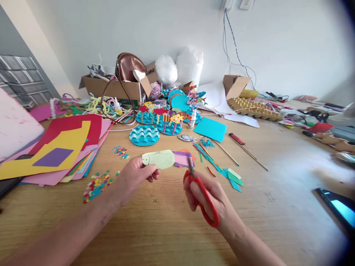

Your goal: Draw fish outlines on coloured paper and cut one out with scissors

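- Head view: both forearms enter from the near edge of the wooden worktop (277, 155).
- Right hand (206, 194) is closed through the loops of the red-handled scissors (202, 195); the blades point away from the person and reach the purple paper scraps (183, 158).
- Left hand (137, 173) pinches one end of the pale green paper fish (158, 159) between thumb and fingers and holds it above the worktop, just left of the scissor tips.
- Stacked coloured paper sheets (61, 147) lie at the left edge.
- Confetti-like cuttings (95, 184) lie near the left forearm.
- Blue wave discs (144, 135) sit at mid-worktop, beyond the fish.
- Cardboard boxes (111, 87) stand along the far edge, against the wall.
- Dark phone (337, 207) lies at the right edge.
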The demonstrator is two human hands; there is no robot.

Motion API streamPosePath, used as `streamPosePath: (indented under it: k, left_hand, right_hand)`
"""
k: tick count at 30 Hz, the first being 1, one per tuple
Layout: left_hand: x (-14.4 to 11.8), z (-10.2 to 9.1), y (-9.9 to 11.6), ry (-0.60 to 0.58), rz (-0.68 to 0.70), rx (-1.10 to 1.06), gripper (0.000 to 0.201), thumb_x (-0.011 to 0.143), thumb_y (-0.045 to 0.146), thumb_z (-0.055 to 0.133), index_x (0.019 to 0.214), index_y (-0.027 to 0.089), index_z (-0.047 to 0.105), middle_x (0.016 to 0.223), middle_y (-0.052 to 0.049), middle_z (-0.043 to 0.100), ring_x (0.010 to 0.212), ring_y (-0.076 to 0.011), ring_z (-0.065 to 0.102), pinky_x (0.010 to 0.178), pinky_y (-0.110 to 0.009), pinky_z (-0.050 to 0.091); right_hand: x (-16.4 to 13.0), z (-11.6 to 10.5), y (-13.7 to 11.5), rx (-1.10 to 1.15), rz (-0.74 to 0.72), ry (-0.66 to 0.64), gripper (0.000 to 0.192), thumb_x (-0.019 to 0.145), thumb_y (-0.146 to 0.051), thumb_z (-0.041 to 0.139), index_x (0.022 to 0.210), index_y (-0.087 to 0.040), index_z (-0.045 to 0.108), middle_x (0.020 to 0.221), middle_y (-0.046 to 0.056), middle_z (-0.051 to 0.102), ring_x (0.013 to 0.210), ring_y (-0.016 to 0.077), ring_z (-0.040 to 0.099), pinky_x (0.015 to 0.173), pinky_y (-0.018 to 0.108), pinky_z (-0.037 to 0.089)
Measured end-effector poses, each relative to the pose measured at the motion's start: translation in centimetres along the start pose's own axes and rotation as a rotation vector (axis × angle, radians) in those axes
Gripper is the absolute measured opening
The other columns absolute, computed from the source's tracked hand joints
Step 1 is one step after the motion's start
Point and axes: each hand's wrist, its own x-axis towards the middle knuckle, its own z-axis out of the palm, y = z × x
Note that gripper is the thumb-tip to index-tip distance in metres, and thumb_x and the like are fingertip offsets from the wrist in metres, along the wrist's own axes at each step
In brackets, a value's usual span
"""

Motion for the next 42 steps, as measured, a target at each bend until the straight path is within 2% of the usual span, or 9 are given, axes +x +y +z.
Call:
streamPosePath:
  k: [1, 3, 6, 11, 16, 21, 32, 42]
  left_hand:
    - [0.0, -0.3, 0.0, 0.012, 0.009, -0.001, 0.024, 0.064, 0.032, 0.058, 0.079, 0.013, 0.060, 0.063, -0.001, 0.064, 0.058, -0.0130, 0.056, 0.056, -0.025, 0.043]
    - [0.0, -0.7, 0.1, 0.010, 0.023, -0.003, 0.024, 0.065, 0.031, 0.058, 0.081, 0.013, 0.060, 0.064, -0.001, 0.064, 0.059, -0.0130, 0.056, 0.056, -0.025, 0.044]
    - [-0.1, -1.1, 0.1, -0.027, 0.019, 0.014, 0.022, 0.065, 0.031, 0.058, 0.078, 0.013, 0.060, 0.064, -0.001, 0.063, 0.059, -0.0128, 0.056, 0.057, -0.025, 0.044]
    - [-0.1, -1.3, 0.1, -0.107, 0.020, 0.047, 0.019, 0.067, 0.033, 0.056, 0.070, 0.014, 0.059, 0.066, -0.002, 0.063, 0.061, -0.0128, 0.056, 0.060, -0.025, 0.046]
    - [-0.1, -1.3, 0.0, -0.170, 0.006, 0.065, 0.021, 0.067, 0.033, 0.057, 0.074, 0.014, 0.060, 0.064, -0.001, 0.063, 0.060, -0.0132, 0.056, 0.058, -0.025, 0.045]
    - [-0.2, -1.3, 0.1, -0.199, 0.003, 0.046, 0.023, 0.068, 0.032, 0.057, 0.080, 0.013, 0.063, 0.066, -0.002, 0.063, 0.061, -0.0137, 0.057, 0.060, -0.026, 0.046]
    - [-0.2, -1.8, -0.1, -0.252, 0.011, 0.044, 0.022, 0.073, 0.027, 0.053, 0.086, 0.014, 0.064, 0.068, -0.001, 0.063, 0.063, -0.0123, 0.056, 0.060, -0.023, 0.045]
    - [-0.5, -1.5, 0.2, -0.267, -0.030, 0.062, 0.017, 0.068, 0.031, 0.056, 0.074, 0.015, 0.059, 0.066, -0.002, 0.062, 0.061, -0.0132, 0.056, 0.059, -0.025, 0.044]
  right_hand:
    - [-0.1, 0.2, 0.0, -0.020, 0.071, -0.111, 0.035, 0.087, -0.045, 0.045, 0.063, -0.019, 0.044, 0.048, -0.004, 0.046, 0.045, 0.0091, 0.040, 0.044, 0.021, 0.030]
    - [-0.1, 0.8, 0.1, -0.077, 0.180, -0.225, 0.034, 0.087, -0.043, 0.045, 0.063, -0.019, 0.045, 0.046, -0.005, 0.046, 0.042, 0.0087, 0.040, 0.043, 0.020, 0.030]
    - [0.0, 1.4, 0.4, -0.156, 0.282, -0.278, 0.034, 0.088, -0.039, 0.044, 0.061, -0.019, 0.044, 0.044, -0.006, 0.045, 0.041, 0.0081, 0.039, 0.041, 0.019, 0.029]
    - [0.3, 1.5, 0.5, -0.172, 0.347, -0.300, 0.035, 0.088, -0.041, 0.045, 0.060, -0.019, 0.045, 0.043, -0.006, 0.045, 0.040, 0.0073, 0.038, 0.039, 0.017, 0.028]
    - [0.3, 1.3, 0.3, -0.172, 0.371, -0.314, 0.034, 0.086, -0.041, 0.048, 0.061, -0.019, 0.045, 0.043, -0.007, 0.044, 0.039, 0.0065, 0.037, 0.037, 0.016, 0.027]
    - [0.2, 1.2, 0.4, -0.169, 0.363, -0.336, 0.035, 0.087, -0.039, 0.047, 0.058, -0.019, 0.042, 0.042, -0.007, 0.043, 0.038, 0.0062, 0.033, 0.037, 0.017, 0.025]
    - [0.3, 1.2, 0.0, -0.152, 0.376, -0.335, 0.034, 0.085, -0.034, 0.047, 0.056, -0.019, 0.040, 0.042, -0.006, 0.043, 0.040, 0.0069, 0.036, 0.040, 0.017, 0.027]
    - [0.4, 1.3, -0.2, -0.099, 0.400, -0.339, 0.033, 0.083, -0.036, 0.050, 0.056, -0.020, 0.042, 0.041, -0.007, 0.041, 0.038, 0.0071, 0.035, 0.039, 0.018, 0.025]
